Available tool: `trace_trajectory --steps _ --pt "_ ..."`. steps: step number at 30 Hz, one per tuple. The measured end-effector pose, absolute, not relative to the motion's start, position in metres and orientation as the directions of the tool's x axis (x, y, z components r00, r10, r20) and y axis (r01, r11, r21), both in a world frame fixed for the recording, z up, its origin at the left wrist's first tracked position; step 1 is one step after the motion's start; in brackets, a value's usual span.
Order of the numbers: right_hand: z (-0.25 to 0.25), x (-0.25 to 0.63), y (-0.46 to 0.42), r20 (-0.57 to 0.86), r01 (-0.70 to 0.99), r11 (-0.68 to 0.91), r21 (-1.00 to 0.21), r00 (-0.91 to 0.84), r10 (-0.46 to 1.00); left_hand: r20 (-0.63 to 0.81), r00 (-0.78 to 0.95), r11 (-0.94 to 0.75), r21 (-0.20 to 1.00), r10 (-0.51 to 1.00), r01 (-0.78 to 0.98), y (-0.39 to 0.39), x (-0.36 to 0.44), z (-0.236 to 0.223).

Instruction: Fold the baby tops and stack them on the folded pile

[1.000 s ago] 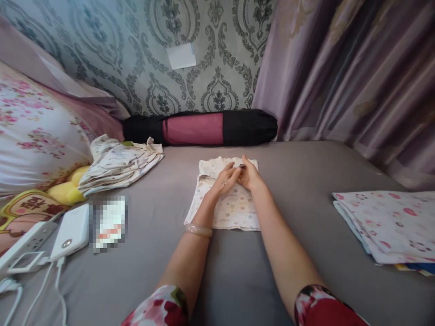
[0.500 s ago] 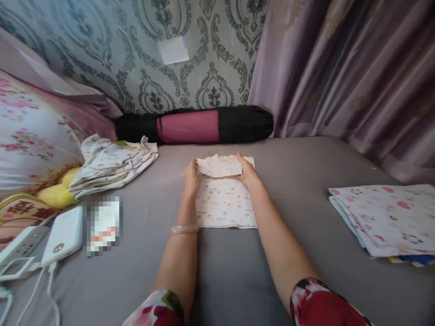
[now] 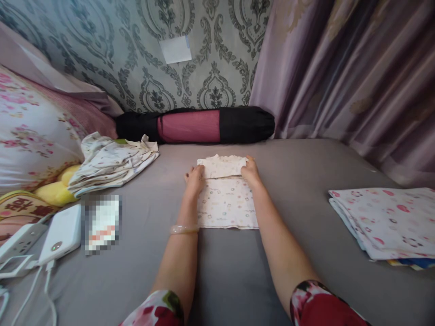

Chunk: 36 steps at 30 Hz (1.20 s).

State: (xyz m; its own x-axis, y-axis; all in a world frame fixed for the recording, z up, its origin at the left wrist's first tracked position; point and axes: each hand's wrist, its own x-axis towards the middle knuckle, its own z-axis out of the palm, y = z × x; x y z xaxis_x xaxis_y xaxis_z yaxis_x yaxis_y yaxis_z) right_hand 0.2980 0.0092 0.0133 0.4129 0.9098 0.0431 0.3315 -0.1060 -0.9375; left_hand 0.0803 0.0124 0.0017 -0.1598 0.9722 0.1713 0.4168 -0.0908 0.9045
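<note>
A small white garment (image 3: 227, 203) printed with tiny coloured figures lies flat on the grey bed sheet. Its far part is doubled over into a narrow flap (image 3: 222, 166) with a slightly wavy back edge. My left hand (image 3: 195, 177) is closed at the flap's left end, thumb on the cloth and the other fingers bent at its outer side. At the opposite end, my right hand (image 3: 250, 171) pinches the flap's corner, with some fingers hidden behind it. A pale bangle (image 3: 184, 229) circles my left wrist.
Folded printed clothes (image 3: 113, 160) lie at left beside a floral pillow (image 3: 30, 136). Nearer are a white power bank (image 3: 61, 233), cables, a power strip (image 3: 22, 242) and a blurred-out item. Another folded cloth stack (image 3: 387, 222) is at right. A black-and-pink roll bag (image 3: 190, 127) lines the wall.
The flap has come down flatter onto the garment. My left hand has shifted slightly right, its thumb onto the cloth; my right hand has moved slightly, its fingers now bent around the corner.
</note>
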Motion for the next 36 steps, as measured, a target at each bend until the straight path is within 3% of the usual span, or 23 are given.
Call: trace_trajectory --steps 4,9,14,18,21,26,36 --pt "0.016 0.294 -0.001 0.148 0.554 -0.062 -0.830 0.326 0.933 0.198 -0.146 -0.098 0.855 0.969 0.509 0.013 0.079 -0.004" --pt "0.019 0.294 -0.011 0.245 0.685 0.013 -0.728 0.242 0.939 0.186 -0.126 -0.084 0.820 0.974 0.566 0.011 0.080 0.001" --pt "0.022 0.278 -0.015 0.329 0.853 0.017 -0.521 0.182 0.927 0.292 -0.016 -0.188 0.657 0.956 0.730 0.004 0.105 0.020" --pt "0.023 0.251 -0.022 0.226 0.910 0.158 -0.384 -0.074 0.971 0.260 0.185 -0.280 0.400 0.948 0.872 -0.005 0.129 0.027" --pt "0.021 0.239 -0.026 0.132 0.914 0.209 -0.348 -0.172 0.976 0.172 0.208 -0.254 0.310 0.963 0.916 -0.007 0.132 0.021" --pt "0.018 0.237 -0.026 0.109 0.930 0.155 -0.335 -0.125 0.986 0.160 0.181 -0.218 0.262 0.970 0.940 -0.003 0.127 0.010" --pt "0.011 0.252 -0.020 0.123 0.950 -0.127 -0.285 0.168 0.978 0.133 0.087 -0.111 0.182 0.987 0.977 0.000 0.133 0.007"
